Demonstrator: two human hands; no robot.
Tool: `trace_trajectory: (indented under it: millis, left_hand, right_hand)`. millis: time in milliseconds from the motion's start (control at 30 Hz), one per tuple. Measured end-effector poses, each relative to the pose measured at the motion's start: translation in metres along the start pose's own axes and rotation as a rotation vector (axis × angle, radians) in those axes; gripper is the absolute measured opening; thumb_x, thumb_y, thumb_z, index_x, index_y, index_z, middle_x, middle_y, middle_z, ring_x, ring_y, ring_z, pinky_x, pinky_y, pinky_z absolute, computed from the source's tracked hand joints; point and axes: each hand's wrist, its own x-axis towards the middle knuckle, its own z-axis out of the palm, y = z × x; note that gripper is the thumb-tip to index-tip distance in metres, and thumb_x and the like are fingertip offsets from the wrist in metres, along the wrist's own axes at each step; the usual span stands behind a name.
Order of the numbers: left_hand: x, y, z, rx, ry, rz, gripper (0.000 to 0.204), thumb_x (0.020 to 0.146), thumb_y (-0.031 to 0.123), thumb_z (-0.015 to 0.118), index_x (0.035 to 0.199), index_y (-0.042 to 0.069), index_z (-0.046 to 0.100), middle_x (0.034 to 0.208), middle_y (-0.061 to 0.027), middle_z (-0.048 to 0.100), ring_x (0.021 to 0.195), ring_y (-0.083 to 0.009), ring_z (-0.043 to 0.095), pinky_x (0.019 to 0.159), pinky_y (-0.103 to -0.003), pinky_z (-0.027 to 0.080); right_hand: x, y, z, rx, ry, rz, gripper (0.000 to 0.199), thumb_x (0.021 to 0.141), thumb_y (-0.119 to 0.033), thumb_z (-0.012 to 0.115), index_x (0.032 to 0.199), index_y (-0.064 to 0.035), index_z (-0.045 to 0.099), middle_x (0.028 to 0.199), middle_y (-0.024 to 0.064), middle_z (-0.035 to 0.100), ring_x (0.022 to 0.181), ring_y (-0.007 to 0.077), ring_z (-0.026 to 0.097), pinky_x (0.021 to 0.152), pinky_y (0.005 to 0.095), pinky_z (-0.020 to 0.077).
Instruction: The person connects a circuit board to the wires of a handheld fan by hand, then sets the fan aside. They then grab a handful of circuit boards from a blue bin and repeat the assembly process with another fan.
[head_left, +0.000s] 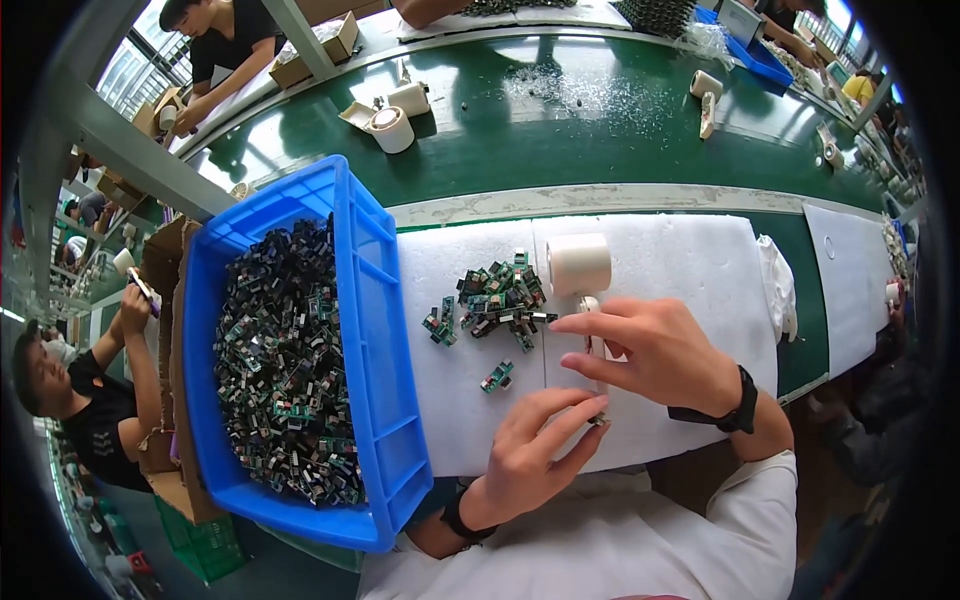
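The left hand and right hand meet over the white foam mat, fingertips pinching what looks like one small green-and-black circuit module, mostly hidden between them. More lie heaped near the white tape roll, one stray module apart, and thousands fill the blue plastic crate. Such parts seem light, rigid and fragile, best gripped by the board edges.
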Motion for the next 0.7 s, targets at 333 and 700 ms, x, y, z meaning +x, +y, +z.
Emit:
trace_trajectory:
  millis: [333, 700]
  left_hand:
    - [0.015, -0.008, 0.022, -0.109, -0.101, -0.054, 0.038, 0.076, -0.004, 0.081, 0.111, 0.002, 0.072, 0.111, -0.0131, 0.071, 0.096, -0.0274, 0.071, 0.081, -0.035, 0.058]
    - [0.021, -0.020, 0.043, -0.128, -0.169, -0.040, 0.038, 0.073, -0.005, 0.081, 0.110, 0.000, 0.071, 0.105, -0.0139, 0.073, 0.095, -0.0294, 0.071, 0.082, -0.037, 0.058]
  right_hand:
    - [-0.011, 0.024, -0.040, 0.384, -0.329, 0.416, 0.040, 0.087, -0.010, 0.068, 0.127, -0.0168, 0.067, 0.068, 0.0038, 0.064, 0.049, 0.0195, 0.059, 0.053, 0.0331, 0.0499]
    - [-0.027, 0.075, -0.028, -0.162, -0.120, -0.112, 0.029, 0.083, -0.016, 0.078, 0.112, -0.0193, 0.075, 0.069, 0.0014, 0.065, 0.053, 0.0216, 0.062, 0.050, 0.0328, 0.0477]
